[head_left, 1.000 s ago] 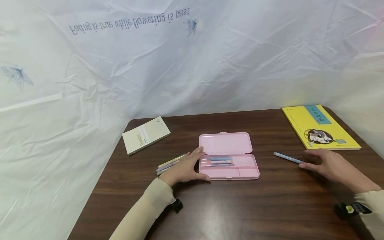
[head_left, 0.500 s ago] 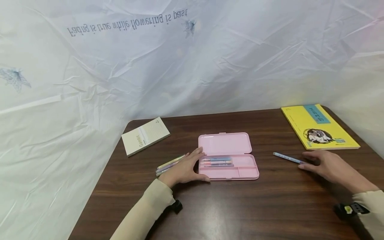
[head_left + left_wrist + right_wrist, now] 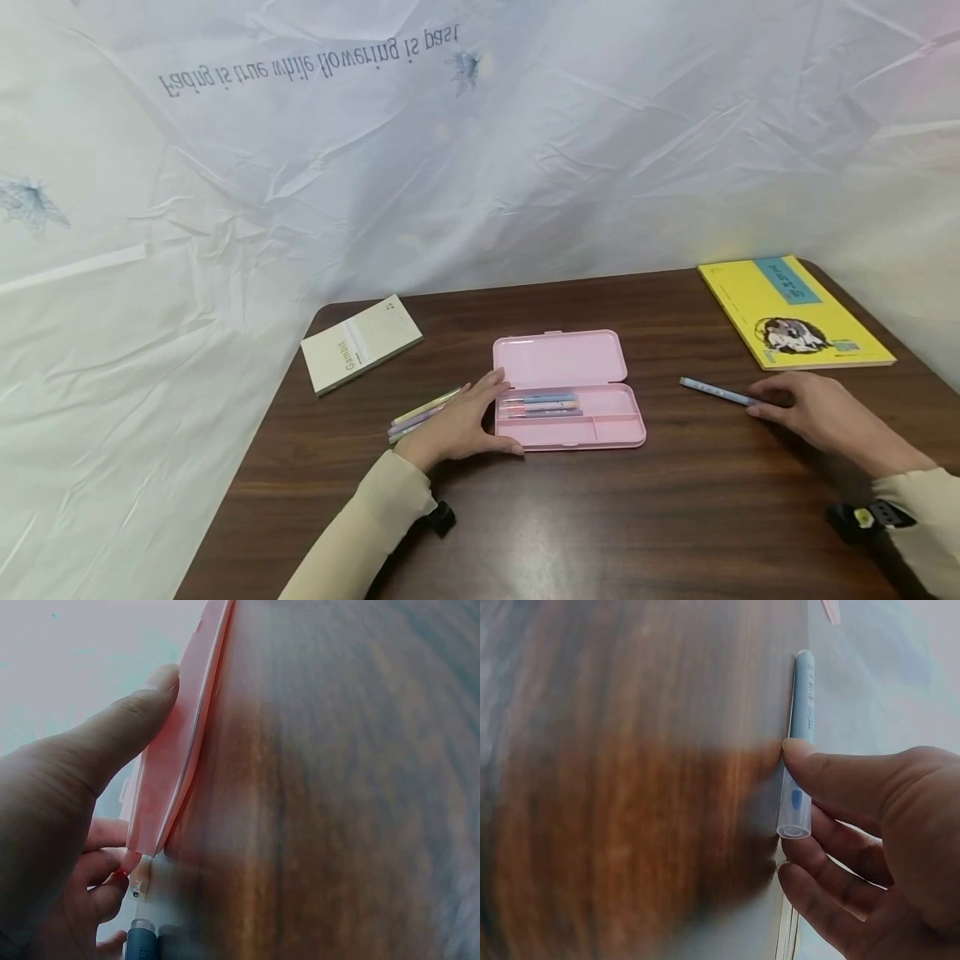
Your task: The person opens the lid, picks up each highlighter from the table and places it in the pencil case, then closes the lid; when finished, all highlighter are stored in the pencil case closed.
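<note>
An open pink pencil case (image 3: 557, 432) lies in the middle of the table, its lid folded back. My left hand (image 3: 459, 423) holds its left end, thumb against the front wall and fingers around the side and back, as the left wrist view shows. Several slim pens (image 3: 542, 406) lie in the case's rear compartment; the two front compartments hold nothing. To the right, my right hand (image 3: 821, 417) pinches a pale blue marker (image 3: 711, 392) near one end, between thumb and fingers. In the right wrist view the marker (image 3: 803, 705) has a clear end with a blue tip inside.
Several pens (image 3: 422, 412) lie partly hidden behind the left hand. A cream notepad (image 3: 362, 343) sits at the table's back left, a yellow book (image 3: 780, 321) at the back right. White printed cloth (image 3: 525, 167) hangs behind the table (image 3: 600, 533).
The head view shifts slightly, moving everything a little in the frame. Both hands keep their holds on the pencil case and the marker.
</note>
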Demonstrator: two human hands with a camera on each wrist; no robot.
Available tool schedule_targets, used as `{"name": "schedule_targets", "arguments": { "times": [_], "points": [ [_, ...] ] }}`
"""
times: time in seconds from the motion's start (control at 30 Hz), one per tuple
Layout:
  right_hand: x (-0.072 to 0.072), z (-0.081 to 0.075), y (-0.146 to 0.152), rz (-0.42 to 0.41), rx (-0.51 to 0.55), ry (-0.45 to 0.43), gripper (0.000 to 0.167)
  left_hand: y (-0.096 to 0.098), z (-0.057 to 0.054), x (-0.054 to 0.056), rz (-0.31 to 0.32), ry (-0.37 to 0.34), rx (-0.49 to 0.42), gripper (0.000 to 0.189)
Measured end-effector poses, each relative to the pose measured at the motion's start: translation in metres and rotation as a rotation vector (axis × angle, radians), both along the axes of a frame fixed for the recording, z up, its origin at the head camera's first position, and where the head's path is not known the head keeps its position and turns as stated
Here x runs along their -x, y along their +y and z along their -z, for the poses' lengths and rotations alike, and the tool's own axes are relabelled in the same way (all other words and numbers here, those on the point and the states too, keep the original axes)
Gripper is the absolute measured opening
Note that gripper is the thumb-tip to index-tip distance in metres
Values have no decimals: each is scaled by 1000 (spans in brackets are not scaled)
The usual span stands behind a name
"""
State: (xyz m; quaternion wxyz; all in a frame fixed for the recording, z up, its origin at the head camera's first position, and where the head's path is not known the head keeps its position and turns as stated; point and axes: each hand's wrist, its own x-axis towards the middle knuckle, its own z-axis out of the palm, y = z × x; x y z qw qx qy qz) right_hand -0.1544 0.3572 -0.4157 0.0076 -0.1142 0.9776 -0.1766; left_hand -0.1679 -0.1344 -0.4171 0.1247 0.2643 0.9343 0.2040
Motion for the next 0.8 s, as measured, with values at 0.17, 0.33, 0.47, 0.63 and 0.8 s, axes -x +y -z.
{"name": "schedule_targets", "arguments": {
  "times": [0.17, 0.33, 0.47, 0.63, 0.8],
  "points": [
    [0, 0, 0, 6, -4, 6, 24, -1, 0, -1, 3, 1, -2, 105],
    [0, -1, -1, 1, -16, 12, 18, -1, 1, -1, 7, 5, -8, 105],
    [0, -3, -3, 5, -20, 3, 18, -1, 1, -1, 4, 7, -10, 105],
    [0, -6, -4, 1, -17, 10, 20, -1, 1, -1, 4, 2, -9, 105],
    [0, -11, -9, -31, -9, 73, 16, -1, 0, -1, 0, -2, -7, 104]
  ]
}}
